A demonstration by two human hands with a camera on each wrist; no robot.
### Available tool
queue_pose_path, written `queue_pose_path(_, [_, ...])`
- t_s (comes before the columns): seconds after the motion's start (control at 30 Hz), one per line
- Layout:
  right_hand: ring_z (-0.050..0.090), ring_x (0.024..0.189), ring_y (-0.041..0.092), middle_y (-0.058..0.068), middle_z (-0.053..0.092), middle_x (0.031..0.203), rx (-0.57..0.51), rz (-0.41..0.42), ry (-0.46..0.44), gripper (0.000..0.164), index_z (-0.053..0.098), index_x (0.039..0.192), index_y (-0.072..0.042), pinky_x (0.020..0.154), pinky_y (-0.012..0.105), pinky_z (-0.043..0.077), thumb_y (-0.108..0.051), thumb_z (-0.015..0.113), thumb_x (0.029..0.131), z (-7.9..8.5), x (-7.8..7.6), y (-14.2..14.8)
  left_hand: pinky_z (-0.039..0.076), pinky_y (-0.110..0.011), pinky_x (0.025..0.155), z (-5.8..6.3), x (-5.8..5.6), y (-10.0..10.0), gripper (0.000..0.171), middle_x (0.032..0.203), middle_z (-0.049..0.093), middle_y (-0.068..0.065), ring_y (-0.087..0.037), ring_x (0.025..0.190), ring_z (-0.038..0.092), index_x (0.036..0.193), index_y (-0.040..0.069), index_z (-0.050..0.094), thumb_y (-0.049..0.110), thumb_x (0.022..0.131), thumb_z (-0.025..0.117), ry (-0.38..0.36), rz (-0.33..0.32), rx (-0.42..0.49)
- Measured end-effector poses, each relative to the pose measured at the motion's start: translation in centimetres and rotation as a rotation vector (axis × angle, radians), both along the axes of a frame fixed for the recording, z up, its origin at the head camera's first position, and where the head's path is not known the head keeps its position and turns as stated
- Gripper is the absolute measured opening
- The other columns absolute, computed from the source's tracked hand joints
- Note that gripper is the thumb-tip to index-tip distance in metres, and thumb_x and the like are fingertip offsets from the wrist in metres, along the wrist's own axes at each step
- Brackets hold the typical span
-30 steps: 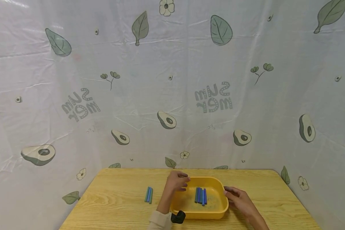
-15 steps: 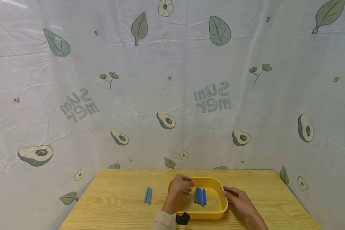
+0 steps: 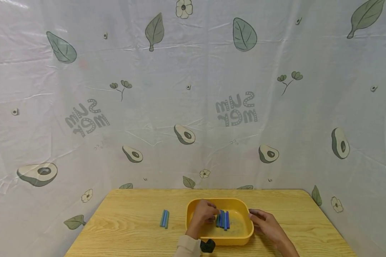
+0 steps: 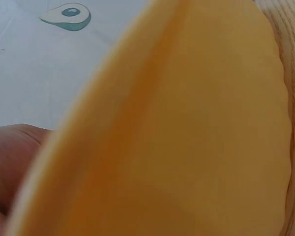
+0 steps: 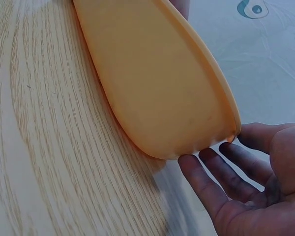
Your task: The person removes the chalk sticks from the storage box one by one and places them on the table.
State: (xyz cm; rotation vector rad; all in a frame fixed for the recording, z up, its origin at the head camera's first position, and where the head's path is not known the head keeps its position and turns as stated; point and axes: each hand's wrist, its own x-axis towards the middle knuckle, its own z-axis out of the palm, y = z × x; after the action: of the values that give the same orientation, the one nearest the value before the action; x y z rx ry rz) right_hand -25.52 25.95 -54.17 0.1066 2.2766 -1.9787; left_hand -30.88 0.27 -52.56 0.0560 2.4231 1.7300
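Observation:
A yellow plastic tray (image 3: 239, 228) sits on the table with several blue, violet and green chalk sticks (image 3: 225, 221) side by side in it. My left hand (image 3: 205, 212) reaches over the tray's left part, its fingertips right at the leftmost green stick. In the left wrist view the tray wall (image 4: 206, 123) hides most of that hand. At the tray's right end, my right hand (image 3: 266, 225) holds the tray, thumb at the rim and fingers against the outer wall. The right wrist view shows these fingers (image 5: 206, 184) under the rim.
Three more chalk sticks (image 3: 164, 218), green and blue, lie together on the wooden table (image 3: 128, 228) left of the tray. Bluish dust marks the tray floor. A pale printed curtain (image 3: 161, 107) hangs behind the table's far edge.
My left hand has moved right and slightly toward me, from the tray's left rim to the chalk sticks inside. The right hand stays at the tray's right end.

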Motion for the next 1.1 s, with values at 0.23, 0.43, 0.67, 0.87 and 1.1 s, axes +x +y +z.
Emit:
queue_pose_path(0.23, [0.069,0.127,0.038,0.034,0.058,0.149,0.003,-0.035,0.001,0.052,0.051,0.152,0.012,0.095,0.047,0.065,-0.02,0.058,0.112,0.0,-0.1,-0.4,0.064,-0.038,0.059,-0.3,-0.2,0.7,0.027,0.088,0.075,-0.009,-0.02,0.066,0.069,0.107,-0.003,0.08,0.0,0.082,0.088,0.03,0.051,-0.106])
queue_pose_path(0.43, [0.069,0.128,0.038,0.034,0.056,0.151,0.0,-0.019,0.007,0.053,0.049,0.152,0.013,0.095,0.047,0.065,-0.02,0.058,0.112,-0.1,-0.2,-0.2,0.063,-0.036,0.057,-0.4,-0.3,1.3,0.027,0.088,0.077,-0.011,-0.019,0.068,0.069,0.101,0.0,0.083,0.0,0.076,0.093,0.093,0.082,-0.245])
queue_pose_path(0.67, [0.069,0.127,0.037,0.035,0.056,0.151,-0.004,0.004,0.004,0.056,0.047,0.153,0.014,0.096,0.047,0.064,-0.022,0.057,0.112,-0.1,-0.2,0.0,0.061,-0.032,0.05,-1.1,-0.5,1.6,0.03,0.088,0.077,-0.011,-0.02,0.066,0.072,0.097,0.002,0.084,0.0,0.07,0.097,0.136,0.107,-0.319])
queue_pose_path(0.87, [0.069,0.127,0.037,0.035,0.055,0.151,-0.007,0.024,0.002,0.058,0.045,0.155,0.014,0.097,0.046,0.064,-0.024,0.057,0.113,0.0,-0.1,0.2,0.061,-0.032,0.05,-1.3,-0.6,1.7,0.028,0.084,0.076,-0.01,-0.019,0.062,0.072,0.094,0.002,0.084,-0.001,0.069,0.098,0.133,0.117,-0.326])
queue_pose_path(1.1, [0.069,0.127,0.036,0.035,0.054,0.152,-0.008,0.036,0.013,0.058,0.045,0.155,0.014,0.097,0.046,0.064,-0.024,0.058,0.112,-0.1,-0.1,0.3,0.061,-0.032,0.05,-1.2,-0.5,1.7,0.02,0.078,0.073,-0.008,-0.018,0.058,0.07,0.086,0.004,0.083,-0.003,0.071,0.094,0.125,0.123,-0.342])
